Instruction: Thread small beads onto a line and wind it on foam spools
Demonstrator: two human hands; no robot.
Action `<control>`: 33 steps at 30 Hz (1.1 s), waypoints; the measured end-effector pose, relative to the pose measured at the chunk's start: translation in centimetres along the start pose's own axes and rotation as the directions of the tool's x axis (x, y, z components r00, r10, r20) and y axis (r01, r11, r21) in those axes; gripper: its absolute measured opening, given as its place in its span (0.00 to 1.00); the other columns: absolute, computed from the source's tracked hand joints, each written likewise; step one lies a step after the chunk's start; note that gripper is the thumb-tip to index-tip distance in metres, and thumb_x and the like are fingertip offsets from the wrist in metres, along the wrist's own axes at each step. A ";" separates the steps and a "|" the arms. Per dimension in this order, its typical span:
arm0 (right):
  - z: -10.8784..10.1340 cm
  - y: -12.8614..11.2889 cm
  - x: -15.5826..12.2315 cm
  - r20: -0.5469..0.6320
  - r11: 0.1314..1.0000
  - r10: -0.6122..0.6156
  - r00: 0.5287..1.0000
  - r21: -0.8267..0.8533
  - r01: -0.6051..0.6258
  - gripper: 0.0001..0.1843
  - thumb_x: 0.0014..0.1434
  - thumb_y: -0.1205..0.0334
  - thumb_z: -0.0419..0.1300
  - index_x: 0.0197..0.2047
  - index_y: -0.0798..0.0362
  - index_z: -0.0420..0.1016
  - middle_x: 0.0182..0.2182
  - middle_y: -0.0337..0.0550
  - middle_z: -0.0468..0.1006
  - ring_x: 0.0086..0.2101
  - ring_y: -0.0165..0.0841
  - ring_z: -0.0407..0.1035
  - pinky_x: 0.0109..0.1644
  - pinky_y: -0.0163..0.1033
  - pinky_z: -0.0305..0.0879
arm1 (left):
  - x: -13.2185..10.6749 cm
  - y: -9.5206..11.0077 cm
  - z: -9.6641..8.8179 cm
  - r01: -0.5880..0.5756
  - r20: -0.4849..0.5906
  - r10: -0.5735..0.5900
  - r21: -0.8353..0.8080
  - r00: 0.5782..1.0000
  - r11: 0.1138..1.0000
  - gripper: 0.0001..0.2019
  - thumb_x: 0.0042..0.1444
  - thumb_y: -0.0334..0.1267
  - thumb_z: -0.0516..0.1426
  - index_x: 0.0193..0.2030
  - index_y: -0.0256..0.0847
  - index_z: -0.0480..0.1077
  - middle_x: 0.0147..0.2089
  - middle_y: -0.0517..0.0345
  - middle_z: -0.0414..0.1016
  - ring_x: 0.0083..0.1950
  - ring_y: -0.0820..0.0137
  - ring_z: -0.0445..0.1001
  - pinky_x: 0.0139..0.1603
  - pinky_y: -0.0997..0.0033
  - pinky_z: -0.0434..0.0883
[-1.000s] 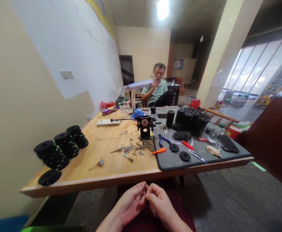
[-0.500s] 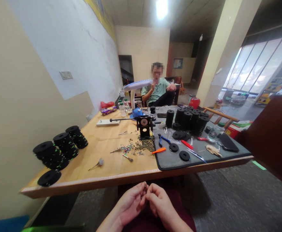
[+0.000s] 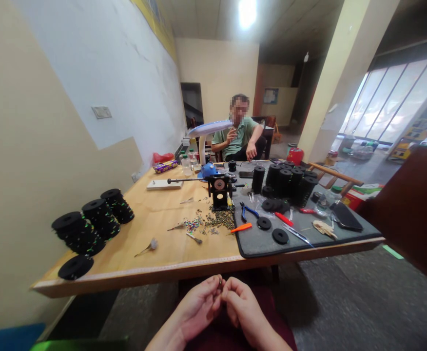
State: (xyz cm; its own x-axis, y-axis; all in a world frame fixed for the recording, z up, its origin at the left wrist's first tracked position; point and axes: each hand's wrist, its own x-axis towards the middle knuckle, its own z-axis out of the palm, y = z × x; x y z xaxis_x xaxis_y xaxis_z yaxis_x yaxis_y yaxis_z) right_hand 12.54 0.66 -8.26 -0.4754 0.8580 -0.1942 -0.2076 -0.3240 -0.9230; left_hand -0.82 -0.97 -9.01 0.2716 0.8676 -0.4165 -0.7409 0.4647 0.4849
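Observation:
My left hand (image 3: 196,307) and my right hand (image 3: 243,308) meet below the near edge of the wooden table (image 3: 155,219), above my lap. Both have curled fingers, pinched together around a tiny dark piece (image 3: 220,281) that I cannot make out. On the table ahead lies a scatter of small metal parts and coloured beads (image 3: 209,223). Behind the scatter stands a small black winding device (image 3: 219,191).
Stacks of black spools (image 3: 92,222) stand at the table's left, more (image 3: 288,181) on a grey mat (image 3: 294,229) with pliers (image 3: 248,211) and orange-handled tools (image 3: 241,227). A desk lamp (image 3: 206,146) stands further back. Another person (image 3: 240,139) sits at the far end.
My hands have stayed put in the same pinch. The person at the far end has lowered one arm toward the table.

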 end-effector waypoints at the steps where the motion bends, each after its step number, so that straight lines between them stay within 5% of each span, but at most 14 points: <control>1: 0.0 0.0 0.0 -0.001 1.000 -0.003 1.000 0.003 0.003 0.10 0.48 0.59 0.57 0.23 0.52 0.60 0.14 0.33 0.72 0.09 0.17 0.45 0.12 0.26 0.36 | 0.0 0.0 0.1 -0.003 0.003 0.003 0.002 1.000 1.000 0.04 0.54 0.33 0.61 0.32 0.34 0.73 0.23 0.61 0.72 0.17 0.81 0.66 0.19 0.83 0.62; 11: -0.2 0.1 0.2 0.003 1.000 -0.015 1.000 0.021 0.015 0.20 0.49 0.46 0.62 0.25 0.53 0.61 0.14 0.31 0.70 0.09 0.16 0.46 0.12 0.26 0.38 | -0.4 0.1 0.4 -0.101 0.007 0.101 0.069 0.995 0.992 0.09 0.45 0.34 0.68 0.31 0.33 0.73 0.24 0.62 0.70 0.21 0.82 0.66 0.22 0.83 0.62; 18: -0.3 0.4 0.4 0.017 1.000 -0.010 1.000 0.026 0.009 0.24 0.49 0.41 0.63 0.27 0.54 0.62 0.15 0.32 0.71 0.09 0.17 0.49 0.12 0.26 0.40 | -0.7 -0.1 1.2 -0.221 0.081 0.208 0.229 0.975 0.948 0.09 0.49 0.37 0.65 0.32 0.34 0.73 0.24 0.59 0.72 0.20 0.76 0.68 0.25 0.76 0.64; 24: -0.4 0.3 0.5 0.027 0.999 0.017 0.999 0.049 -0.018 0.25 0.48 0.41 0.64 0.28 0.55 0.63 0.14 0.30 0.69 0.09 0.17 0.48 0.13 0.27 0.39 | -1.1 0.1 1.3 -0.334 0.036 0.345 0.361 0.938 0.870 0.08 0.46 0.35 0.66 0.28 0.35 0.73 0.34 0.56 0.75 0.26 0.76 0.69 0.28 0.76 0.64; 29: -0.7 -0.2 0.5 0.028 0.999 0.031 0.999 -0.037 -0.030 0.22 0.49 0.43 0.63 0.28 0.54 0.62 0.13 0.29 0.67 0.10 0.18 0.46 0.14 0.27 0.38 | -1.6 0.9 1.8 -0.375 -0.017 0.435 0.478 0.900 0.794 0.09 0.46 0.37 0.67 0.26 0.36 0.72 0.29 0.61 0.72 0.26 0.78 0.65 0.26 0.80 0.60; 33: -0.9 -0.5 0.5 0.033 0.980 -0.038 0.999 -0.192 0.044 0.19 0.52 0.47 0.61 0.28 0.55 0.66 0.15 0.31 0.68 0.13 0.20 0.49 0.18 0.28 0.44 | -2.0 1.4 2.6 -0.346 -0.007 0.384 0.421 0.923 0.839 0.12 0.48 0.41 0.65 0.28 0.38 0.68 0.22 0.64 0.68 0.21 0.79 0.61 0.22 0.79 0.56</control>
State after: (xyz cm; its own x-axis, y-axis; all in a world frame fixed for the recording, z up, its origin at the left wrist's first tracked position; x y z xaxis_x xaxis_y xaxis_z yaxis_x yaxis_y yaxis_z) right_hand 13.21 1.61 -8.24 -0.4953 0.8561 -0.1476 -0.0603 -0.2034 -0.9772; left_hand -0.81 -1.61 -5.49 -0.0380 0.9783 -0.2035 -0.4569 0.1641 0.8742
